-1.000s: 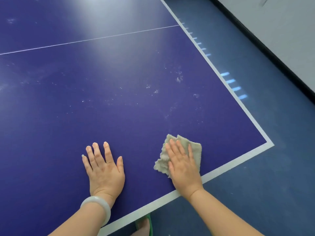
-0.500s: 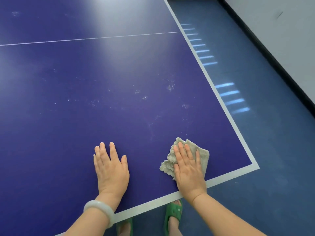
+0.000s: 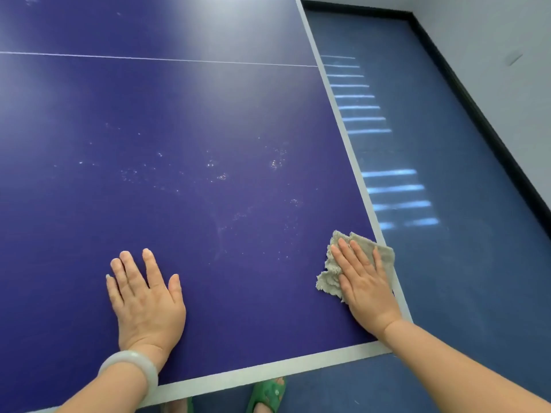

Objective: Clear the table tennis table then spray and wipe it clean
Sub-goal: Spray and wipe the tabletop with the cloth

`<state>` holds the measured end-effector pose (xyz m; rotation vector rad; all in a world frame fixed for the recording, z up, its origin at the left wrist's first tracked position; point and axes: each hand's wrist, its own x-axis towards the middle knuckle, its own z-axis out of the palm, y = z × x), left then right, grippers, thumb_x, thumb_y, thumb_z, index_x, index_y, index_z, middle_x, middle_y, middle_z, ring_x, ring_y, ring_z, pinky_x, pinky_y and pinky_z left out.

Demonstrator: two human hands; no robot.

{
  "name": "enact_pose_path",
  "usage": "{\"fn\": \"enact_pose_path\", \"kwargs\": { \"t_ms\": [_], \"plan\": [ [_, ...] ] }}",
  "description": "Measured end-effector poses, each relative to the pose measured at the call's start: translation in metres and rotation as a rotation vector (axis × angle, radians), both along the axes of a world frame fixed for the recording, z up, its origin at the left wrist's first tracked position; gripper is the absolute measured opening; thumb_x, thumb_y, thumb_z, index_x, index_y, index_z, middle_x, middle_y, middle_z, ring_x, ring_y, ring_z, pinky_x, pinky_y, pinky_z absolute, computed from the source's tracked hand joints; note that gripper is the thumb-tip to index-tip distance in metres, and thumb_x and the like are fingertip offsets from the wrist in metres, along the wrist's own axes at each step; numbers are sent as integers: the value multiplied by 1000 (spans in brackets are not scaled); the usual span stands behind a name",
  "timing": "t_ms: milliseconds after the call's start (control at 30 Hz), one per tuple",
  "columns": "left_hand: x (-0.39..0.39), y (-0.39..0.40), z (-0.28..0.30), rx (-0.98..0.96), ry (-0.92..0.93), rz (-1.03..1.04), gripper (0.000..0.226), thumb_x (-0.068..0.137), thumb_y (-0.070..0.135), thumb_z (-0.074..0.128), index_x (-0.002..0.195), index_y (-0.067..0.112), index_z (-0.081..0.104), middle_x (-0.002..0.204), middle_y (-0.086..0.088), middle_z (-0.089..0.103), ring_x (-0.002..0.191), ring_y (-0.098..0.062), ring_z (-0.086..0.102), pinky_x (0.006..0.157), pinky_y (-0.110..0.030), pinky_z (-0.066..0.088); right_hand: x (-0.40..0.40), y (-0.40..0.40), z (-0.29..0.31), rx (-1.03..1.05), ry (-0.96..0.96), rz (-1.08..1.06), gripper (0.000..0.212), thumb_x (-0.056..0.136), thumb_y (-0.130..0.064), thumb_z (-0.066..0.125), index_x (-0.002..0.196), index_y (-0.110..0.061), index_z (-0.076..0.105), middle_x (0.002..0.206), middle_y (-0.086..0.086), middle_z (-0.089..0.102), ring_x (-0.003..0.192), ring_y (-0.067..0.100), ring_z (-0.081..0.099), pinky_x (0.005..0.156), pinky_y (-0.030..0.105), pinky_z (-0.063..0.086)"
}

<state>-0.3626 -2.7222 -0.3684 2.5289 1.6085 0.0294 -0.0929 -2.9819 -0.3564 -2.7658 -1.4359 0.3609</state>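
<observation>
The right hand [image 3: 368, 289], at the lower right of the frame, serves as the working grip: its fingers lie straight and close together, palm down, pressing flat on a crumpled beige terry cloth [image 3: 331, 272]. Nothing is curled around or pinched; the cloth is held only by downward pressure. The cloth lies on the dark blue table tennis desk [image 3: 193, 129], in its near right corner, with one edge reaching over the white border stripe [image 3: 347, 135] that runs along the right side of the desk. Parts of the cloth show above the fingertips and to the left of the palm.

The left hand [image 3: 146, 299], at the lower centre-left of the frame, rests palm down directly on the bare blue surface, fingers straight and slightly spread, holding nothing. A pale translucent bangle [image 3: 131, 368] encircles the left wrist. The two hands are well apart.

Small droplets and faint smears [image 3: 220, 175] are scattered across the middle of the frame, above both hands. A thin white centre line [image 3: 149, 58] crosses the desk in the upper part of the frame.

Below the near edge of the desk, a green sandal [image 3: 265, 394] shows at the bottom centre. To the right lies blue floor [image 3: 477, 263] bearing pale striped patches of light [image 3: 396, 189], bounded by a black skirting strip [image 3: 477, 114] under a light grey wall [image 3: 507, 40] at the upper right.
</observation>
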Motion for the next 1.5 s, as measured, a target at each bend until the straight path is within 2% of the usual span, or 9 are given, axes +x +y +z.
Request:
{"fn": "enact_pose_path", "kwargs": {
  "t_ms": [100, 267, 533, 700, 833, 967, 1067, 1300, 1500],
  "plan": [
    [0, 0, -1, 35, -5, -4, 73, 93, 43, 21, 152, 1, 21, 157, -29, 14, 148, -41, 9, 121, -52, 5, 67, 39, -4, -5, -27, -123, 52, 104, -31, 17, 154, -33, 5, 161, -16, -1, 150, 8, -4, 119, 49, -9],
    [2, 1, -3, 43, 32, 4, 67, 99, 41, 25, 154, 4, 17, 159, -26, 11, 149, -37, 5, 122, -49, 2, 124, 106, 2, 54, 52, -299, 51, 105, -33, 22, 155, -34, 11, 163, -13, 3, 150, 9, -2, 118, 44, 4],
    [1, 1, -3, 51, 12, 6, 66, 98, 39, 27, 153, 3, 20, 158, -28, 14, 148, -40, 9, 122, -49, 3, -42, 63, -5, 112, -21, -500, 55, 104, -33, 19, 156, -25, 1, 164, -6, 0, 151, 14, -2, 118, 59, 0],
    [1, 1, -2, 60, 27, 13, 70, 95, 44, 20, 152, 3, 24, 157, -27, 17, 148, -39, 12, 121, -52, 10, -130, 77, -10, 119, -53, -3, 58, 98, -34, 25, 153, -16, 27, 161, 1, 22, 149, 22, 19, 115, 59, 15],
    [3, 1, -2, 60, 16, 12, 73, 94, 46, 14, 152, 3, 25, 158, -27, 17, 148, -39, 13, 121, -52, 12, -55, 101, -6, 110, -40, 420, 53, 104, -34, 25, 156, -27, 14, 163, -8, 10, 151, 14, 6, 119, 50, 4],
    [3, 1, -1, 54, 36, 9, 74, 94, 47, 10, 153, 4, 22, 159, -26, 14, 149, -38, 11, 121, -52, 11, 58, 109, -2, 44, -40, -141, 54, 105, -29, 23, 156, -28, 3, 163, -10, -5, 150, 10, -7, 120, 49, -4],
    [2, 1, -1, 53, 45, 8, 74, 94, 47, 10, 153, 4, 22, 158, -26, 15, 149, -38, 11, 121, -52, 12, 49, 108, -3, 64, -17, -413, 57, 104, -31, 21, 157, -25, 2, 164, -7, -6, 151, 13, -8, 120, 51, -3],
    [0, 4, -8, 60, 30, -2, 72, 95, 46, 15, 152, 3, 26, 157, -27, 17, 148, -40, 14, 120, -54, 14, -36, 121, -7, 130, 4, 407, 53, 104, -34, 23, 156, -27, 16, 163, -9, 9, 151, 10, 1, 121, 45, -1],
    [1, 3, -9, 66, 5, -5, 72, 95, 46, 17, 151, 2, 26, 157, -28, 18, 147, -41, 15, 120, -53, 12, 111, 109, 4, 17, 5, -252, 53, 105, -31, 24, 155, -33, 5, 163, -14, -1, 149, 6, -7, 119, 52, -8]
  ]
}}
